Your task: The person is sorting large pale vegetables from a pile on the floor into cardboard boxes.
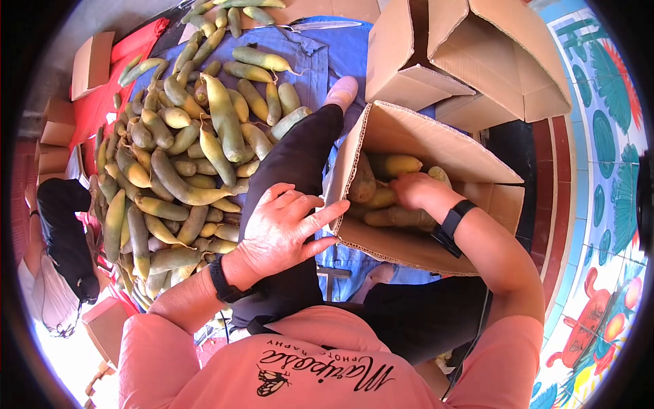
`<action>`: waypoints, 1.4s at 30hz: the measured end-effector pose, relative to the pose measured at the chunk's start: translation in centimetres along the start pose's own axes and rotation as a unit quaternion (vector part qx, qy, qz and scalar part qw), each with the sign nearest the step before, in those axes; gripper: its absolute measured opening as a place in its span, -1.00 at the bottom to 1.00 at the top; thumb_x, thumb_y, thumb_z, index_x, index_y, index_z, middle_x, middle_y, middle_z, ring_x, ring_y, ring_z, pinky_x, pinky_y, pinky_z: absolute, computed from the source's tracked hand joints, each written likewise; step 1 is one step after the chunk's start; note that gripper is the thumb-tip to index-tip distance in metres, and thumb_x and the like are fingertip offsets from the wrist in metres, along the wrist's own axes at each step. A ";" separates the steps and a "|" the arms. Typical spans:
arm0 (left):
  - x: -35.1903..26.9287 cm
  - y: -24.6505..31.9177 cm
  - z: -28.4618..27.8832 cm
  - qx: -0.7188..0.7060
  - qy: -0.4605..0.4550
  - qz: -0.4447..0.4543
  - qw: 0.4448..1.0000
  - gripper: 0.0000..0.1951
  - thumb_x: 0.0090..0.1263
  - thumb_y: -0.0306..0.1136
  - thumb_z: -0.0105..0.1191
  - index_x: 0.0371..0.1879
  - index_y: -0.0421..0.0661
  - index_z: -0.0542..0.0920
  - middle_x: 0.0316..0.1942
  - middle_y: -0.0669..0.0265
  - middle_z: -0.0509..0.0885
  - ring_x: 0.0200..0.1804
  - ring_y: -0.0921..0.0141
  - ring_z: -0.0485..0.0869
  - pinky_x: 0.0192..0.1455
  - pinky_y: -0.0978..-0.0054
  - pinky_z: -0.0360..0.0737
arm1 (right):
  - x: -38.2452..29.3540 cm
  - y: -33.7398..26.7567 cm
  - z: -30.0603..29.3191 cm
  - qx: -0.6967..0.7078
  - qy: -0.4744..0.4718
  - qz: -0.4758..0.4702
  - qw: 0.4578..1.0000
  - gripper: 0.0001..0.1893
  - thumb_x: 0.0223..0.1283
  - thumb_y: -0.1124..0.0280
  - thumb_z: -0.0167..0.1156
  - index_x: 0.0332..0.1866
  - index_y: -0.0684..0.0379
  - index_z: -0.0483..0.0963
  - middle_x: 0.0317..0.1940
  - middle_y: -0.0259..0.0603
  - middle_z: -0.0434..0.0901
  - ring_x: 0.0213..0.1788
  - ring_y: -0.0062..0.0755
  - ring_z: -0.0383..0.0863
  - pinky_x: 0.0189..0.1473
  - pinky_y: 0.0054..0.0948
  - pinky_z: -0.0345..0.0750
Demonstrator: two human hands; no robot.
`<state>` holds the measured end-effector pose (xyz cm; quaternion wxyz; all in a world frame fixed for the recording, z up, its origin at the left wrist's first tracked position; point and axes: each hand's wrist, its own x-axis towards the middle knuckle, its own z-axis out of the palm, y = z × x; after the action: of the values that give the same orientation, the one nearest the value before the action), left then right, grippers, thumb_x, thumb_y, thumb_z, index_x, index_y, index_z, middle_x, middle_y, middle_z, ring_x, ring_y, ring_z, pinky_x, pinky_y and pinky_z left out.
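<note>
An open cardboard box (490, 204) stands tilted before me on the right, with several green radishes (393, 217) inside. My right hand (416, 190) reaches into it and rests among the radishes; its fingertips are hidden, so whether it grips one cannot be told. Beside the box's left rim is my left hand (286, 220), palm down above my thigh, fingers spread. Its index finger and thumb reach the cardboard edge, with nothing seen in the hand. A large heap of green radishes (173, 174) lies to my left.
A blue cloth (311, 56) lies under the heap, with a long knife (327, 25) at its far edge. More open cardboard boxes (490, 56) stand beyond mine. A tiled wall (608, 168) bounds the right. Another person's dark-clothed leg (64, 230) is at far left.
</note>
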<state>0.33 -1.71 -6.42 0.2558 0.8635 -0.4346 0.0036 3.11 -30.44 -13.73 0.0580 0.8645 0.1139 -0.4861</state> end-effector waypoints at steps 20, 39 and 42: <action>0.0 0.4 0.3 -0.002 0.029 0.006 1.000 -0.39 0.08 -0.06 0.26 0.18 0.10 0.47 -0.24 0.35 0.61 -0.21 0.27 0.57 0.10 0.16 0.42 | -8.3 2.4 -1.5 0.103 0.195 -0.142 0.965 -0.65 0.17 0.13 0.17 -0.40 0.28 0.55 -0.37 0.01 0.61 -0.20 -0.01 0.60 -0.14 -0.15 0.49; -0.5 0.6 0.2 0.021 0.042 0.006 0.999 -0.37 0.07 -0.04 0.25 0.18 0.08 0.46 -0.29 0.33 0.60 -0.22 0.26 0.57 0.12 0.20 0.41 | -16.6 3.6 -1.6 0.635 0.292 -0.043 0.714 -0.57 0.37 0.00 0.00 -0.40 0.17 0.52 -0.62 -0.47 0.40 -0.50 -0.69 0.35 -0.40 -0.61 0.30; -0.6 0.7 0.2 0.019 0.042 0.003 0.999 -0.36 0.05 -0.06 0.26 0.18 0.08 0.46 -0.30 0.33 0.60 -0.21 0.26 0.57 0.12 0.21 0.40 | -14.5 3.0 -1.0 0.704 0.229 -0.045 0.670 -0.55 0.34 -0.05 0.02 -0.41 0.16 0.51 -0.60 -0.49 0.41 -0.51 -0.69 0.34 -0.39 -0.64 0.31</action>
<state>-0.59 -1.69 -6.48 0.2576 0.8660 -0.4258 0.0485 -2.52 -35.16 -0.86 -0.6181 0.7266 -0.2139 -0.2105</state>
